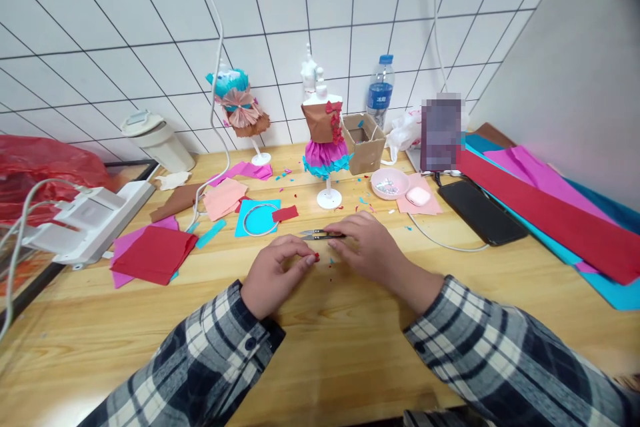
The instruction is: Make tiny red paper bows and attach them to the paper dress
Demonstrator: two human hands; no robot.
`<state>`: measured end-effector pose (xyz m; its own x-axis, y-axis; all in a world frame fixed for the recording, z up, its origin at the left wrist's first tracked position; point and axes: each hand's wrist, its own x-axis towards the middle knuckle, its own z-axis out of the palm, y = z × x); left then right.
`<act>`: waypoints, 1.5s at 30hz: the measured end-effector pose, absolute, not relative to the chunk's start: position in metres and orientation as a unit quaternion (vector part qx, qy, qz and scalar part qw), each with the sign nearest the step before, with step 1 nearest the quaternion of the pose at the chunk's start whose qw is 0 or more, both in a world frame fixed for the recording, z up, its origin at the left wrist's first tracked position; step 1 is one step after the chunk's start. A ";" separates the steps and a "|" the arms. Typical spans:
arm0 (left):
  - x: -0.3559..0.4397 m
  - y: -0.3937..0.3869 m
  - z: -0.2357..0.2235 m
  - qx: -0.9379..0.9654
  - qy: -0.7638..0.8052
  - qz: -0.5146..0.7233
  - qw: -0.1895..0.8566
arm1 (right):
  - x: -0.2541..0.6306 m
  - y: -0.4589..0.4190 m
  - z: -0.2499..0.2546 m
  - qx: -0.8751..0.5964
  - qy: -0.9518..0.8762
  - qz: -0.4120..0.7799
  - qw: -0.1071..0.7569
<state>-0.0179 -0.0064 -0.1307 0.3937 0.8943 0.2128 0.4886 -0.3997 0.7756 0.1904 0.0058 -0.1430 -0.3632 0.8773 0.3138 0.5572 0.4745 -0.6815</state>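
My left hand [277, 270] rests on the wooden table [320, 347] with its fingers pinched on a tiny red paper piece [317, 256]. My right hand [370, 243] lies just to its right, fingers curled over the handle end of small thread snips [315, 235], whose blades point left. Behind the hands stands a small white mannequin [325, 140] in a brown, magenta and teal paper dress with red bows. A second mannequin [240, 110] with teal and brown paper stands further left.
Red and magenta paper sheets [153, 253] lie at left, a teal square with a wire ring [257, 217] ahead. A cardboard box [364, 141], pink dish [390, 182], earbud case [418, 196], phone [481, 211], water bottle [381, 88] and long crepe sheets [545, 207] fill the right. A power strip [90, 217] sits far left.
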 end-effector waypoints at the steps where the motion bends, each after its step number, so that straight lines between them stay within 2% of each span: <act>1: -0.019 -0.008 -0.131 0.753 0.452 0.325 0.352 | 0.190 0.010 -0.146 -0.454 -0.817 0.172 0.310; 3: -0.021 -0.009 -0.132 0.718 0.457 0.333 0.406 | 0.187 0.017 -0.151 -0.464 -0.846 0.097 0.243; 5: -0.020 -0.010 -0.133 0.690 0.464 0.344 0.436 | 0.184 0.019 -0.153 -0.483 -0.852 0.072 0.186; 11: -0.018 -0.005 -0.140 0.645 0.483 0.395 0.442 | 0.190 0.001 -0.134 -0.576 -0.802 0.107 0.111; 14: -0.020 -0.002 -0.144 0.619 0.481 0.428 0.449 | 0.196 -0.006 -0.127 -0.626 -0.738 0.199 0.158; 17: -0.023 -0.001 -0.147 0.600 0.480 0.442 0.462 | 0.195 -0.009 -0.127 -0.553 -0.708 0.354 0.260; 20: -0.024 -0.002 -0.150 0.578 0.487 0.441 0.483 | 0.188 -0.014 -0.131 -0.471 -0.720 0.408 0.306; 28: -0.016 -0.006 -0.148 0.547 0.510 0.410 0.522 | 0.168 -0.025 -0.138 -0.462 -0.711 0.456 0.269; 32: -0.014 -0.008 -0.146 0.560 0.511 0.404 0.511 | 0.166 -0.027 -0.143 -0.468 -0.719 0.456 0.238; 45: -0.013 -0.008 -0.143 0.646 0.497 0.370 0.447 | 0.166 -0.026 -0.142 -0.481 -0.726 0.442 0.214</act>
